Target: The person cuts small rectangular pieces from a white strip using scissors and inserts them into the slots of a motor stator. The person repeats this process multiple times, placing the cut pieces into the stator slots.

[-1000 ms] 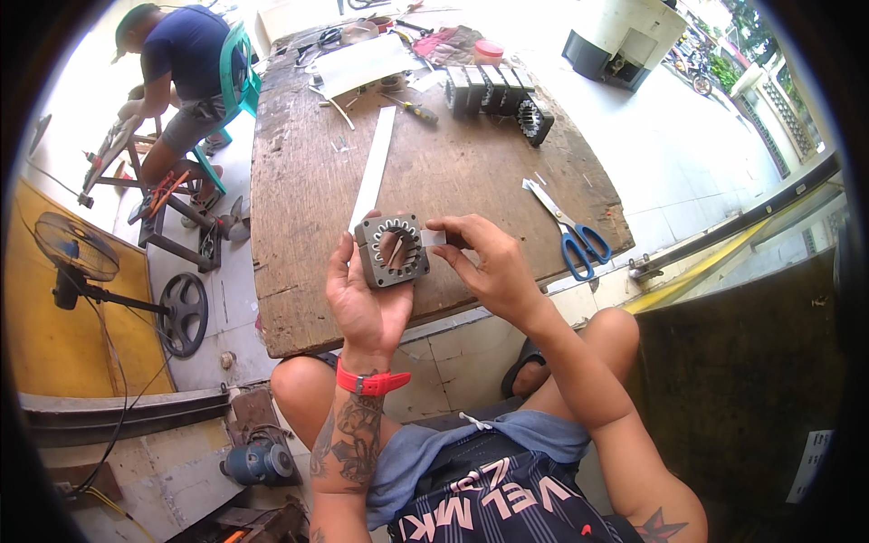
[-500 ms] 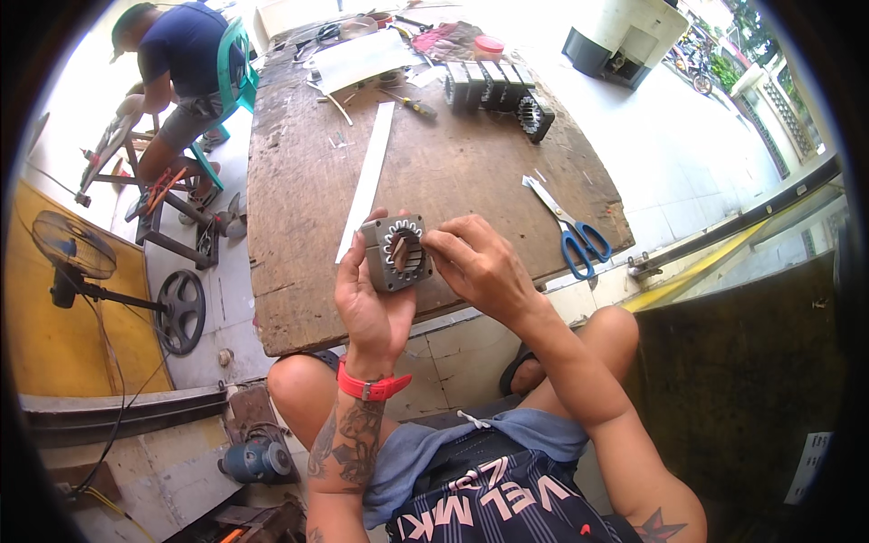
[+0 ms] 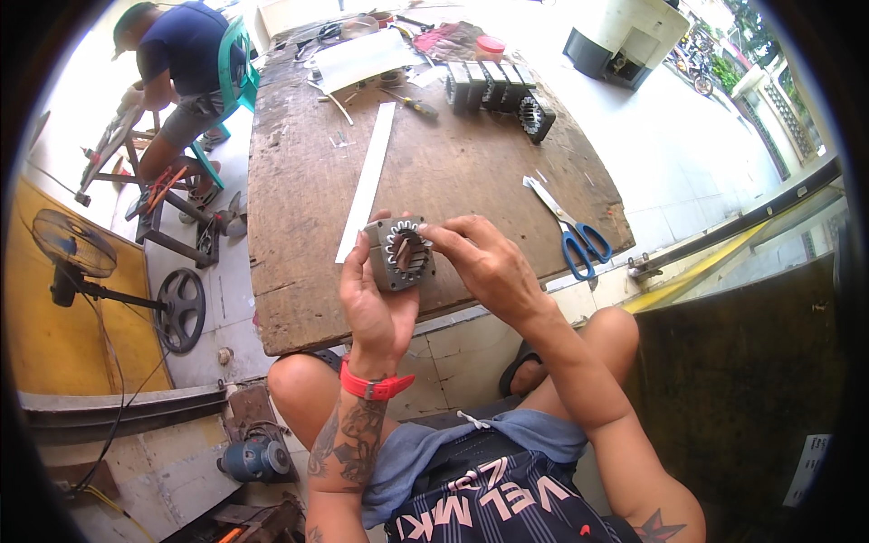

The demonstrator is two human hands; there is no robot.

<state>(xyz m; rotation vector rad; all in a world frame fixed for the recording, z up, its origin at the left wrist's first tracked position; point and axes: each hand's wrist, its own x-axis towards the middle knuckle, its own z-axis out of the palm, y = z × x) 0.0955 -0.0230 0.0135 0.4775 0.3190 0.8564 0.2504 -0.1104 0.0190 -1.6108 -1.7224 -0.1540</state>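
several white liners (image 3: 392, 242) fill upper slots of the grey block (image 3: 381, 256); lower ones look unlined, though blurry. left hand (image 3: 374, 317) clasps it; right hand (image 3: 493, 271) pinches fingertips together at its rim.

1. Left wrist: red strap (image 3: 378, 387), metal buckle.
2. Left forearm: dense dark tattoos (image 3: 359, 442).
3. Right upper arm: star tattoo (image 3: 654, 525).
4. Dark striped shirt (image 3: 453, 518), pale pink lettering.
5. Grey-blue lap garment (image 3: 552, 437), white drawstring (image 3: 474, 421).
6. Dark sandal (image 3: 510, 373).
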